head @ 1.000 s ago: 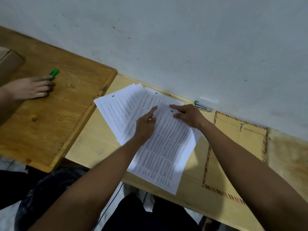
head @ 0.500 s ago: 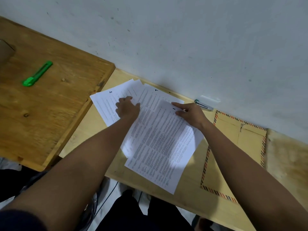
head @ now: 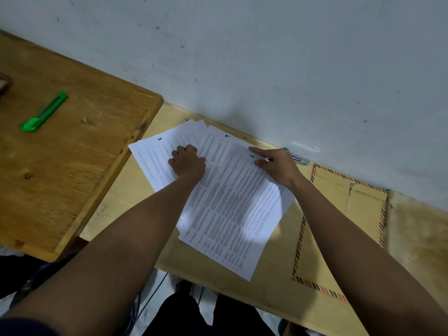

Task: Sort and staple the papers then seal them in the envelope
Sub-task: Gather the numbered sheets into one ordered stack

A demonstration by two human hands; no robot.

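Several printed white papers [head: 230, 209] lie fanned out on the light wooden table [head: 121, 209]. One sheet shows a "5", two show a "1". My left hand [head: 188, 162] sits on the left sheets with its fingers curled down, gripping a sheet near its top. My right hand [head: 276, 163] presses straight fingers on the top right sheet beside its "1". A brown envelope [head: 344, 229] with a striped border lies flat to the right, partly under my right forearm. A small stapler [head: 300, 159] lies by the wall, partly hidden behind my right hand.
A darker wooden board [head: 72, 154] adjoins the table on the left, with a green utility knife [head: 43, 112] on it. A pale wall [head: 266, 57] runs along the table's far edge. My legs and a cable show below the near edge.
My left hand has moved from the middle sheet to the left sheets and curled its fingers. Another person's hand has left the board, uncovering the green knife. My right hand stays put.
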